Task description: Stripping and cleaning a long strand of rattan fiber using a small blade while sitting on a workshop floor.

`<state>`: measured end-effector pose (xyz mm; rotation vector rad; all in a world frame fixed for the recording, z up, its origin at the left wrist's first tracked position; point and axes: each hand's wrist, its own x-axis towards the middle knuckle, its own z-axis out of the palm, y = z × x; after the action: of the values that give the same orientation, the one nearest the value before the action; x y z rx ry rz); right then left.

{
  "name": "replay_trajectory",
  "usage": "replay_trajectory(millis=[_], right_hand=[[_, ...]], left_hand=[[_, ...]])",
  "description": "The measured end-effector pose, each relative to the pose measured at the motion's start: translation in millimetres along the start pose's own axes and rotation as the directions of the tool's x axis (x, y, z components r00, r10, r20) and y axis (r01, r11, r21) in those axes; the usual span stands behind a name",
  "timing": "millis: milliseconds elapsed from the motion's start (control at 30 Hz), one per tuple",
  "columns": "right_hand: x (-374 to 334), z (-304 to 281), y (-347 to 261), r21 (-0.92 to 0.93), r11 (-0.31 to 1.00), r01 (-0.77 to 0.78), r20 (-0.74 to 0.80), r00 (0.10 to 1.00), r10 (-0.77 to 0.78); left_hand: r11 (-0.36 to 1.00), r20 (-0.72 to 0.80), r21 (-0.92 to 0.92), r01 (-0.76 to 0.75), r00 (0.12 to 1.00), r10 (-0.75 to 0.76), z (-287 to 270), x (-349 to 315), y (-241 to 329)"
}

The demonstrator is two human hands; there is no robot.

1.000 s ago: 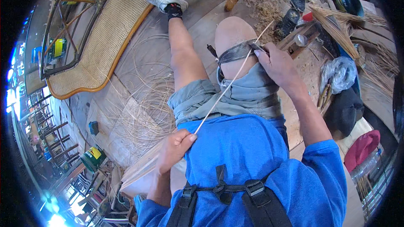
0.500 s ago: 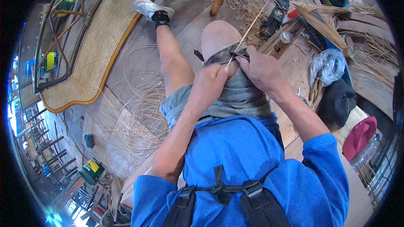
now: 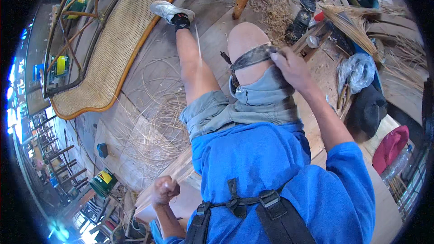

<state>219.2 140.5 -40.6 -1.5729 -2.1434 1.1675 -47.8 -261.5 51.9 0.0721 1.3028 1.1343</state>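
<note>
My left hand (image 3: 165, 190) is a closed fist, low and beside my left hip. A thin pale cane strip (image 3: 199, 56), smeared by motion, hangs in the air in front of my left shin. The stretch between strip and fist does not show, but this hand gripped the strip a moment ago. My right hand (image 3: 291, 68) rests on my bent right leg, thumb and fingers closed at the edge of a dark band (image 3: 253, 57) wrapped just behind the knee. A small dark thing at its fingertips is too hidden to name.
Loose cane strands (image 3: 162, 129) lie coiled on the wooden floor at the left. Beyond them stands a woven cane panel (image 3: 106, 40) with an orange rim. At the right are a fibre bundle (image 3: 346, 27), a plastic bag (image 3: 357, 70), a black cap (image 3: 367, 108) and a red cap (image 3: 391, 147).
My left hand has swung from the knee down and back to my left side. The cane strip has come away from the band. My right hand has stayed by the band.
</note>
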Motion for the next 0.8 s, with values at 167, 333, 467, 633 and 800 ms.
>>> replay_trajectory(millis=[167, 333, 467, 633, 800], right_hand=[[-22.5, -10.0, 15.5, 0.466, 0.884, -0.010, -0.039, 0.999, 0.031], [-27.2, -15.3, -27.1, -0.020, 0.999, 0.050, 0.054, 0.997, -0.049], [-7.8, -3.5, -35.8, -0.217, 0.975, 0.055, 0.081, 0.996, -0.039], [-5.3, -6.0, -38.9, -0.283, 0.958, 0.035, 0.116, 0.993, -0.002], [1.3, -6.7, -31.0, -0.270, 0.962, 0.036, 0.142, 0.990, 0.003]], left_hand=[[0.981, -0.002, 0.160, -0.110, 0.994, 0.112, 114.4, 114.5, 39.9], [0.621, 0.197, 0.699, -0.354, 0.930, 0.309, 207.2, 243.6, 56.8], [0.540, 0.238, 0.762, -0.359, 0.930, 0.282, 207.5, 263.8, 45.8], [0.370, 0.213, 0.859, -0.355, 0.903, 0.373, 145.0, 175.6, 34.6], [0.497, 0.034, 0.859, -0.121, 0.983, 0.181, 112.4, 115.1, 15.0]])
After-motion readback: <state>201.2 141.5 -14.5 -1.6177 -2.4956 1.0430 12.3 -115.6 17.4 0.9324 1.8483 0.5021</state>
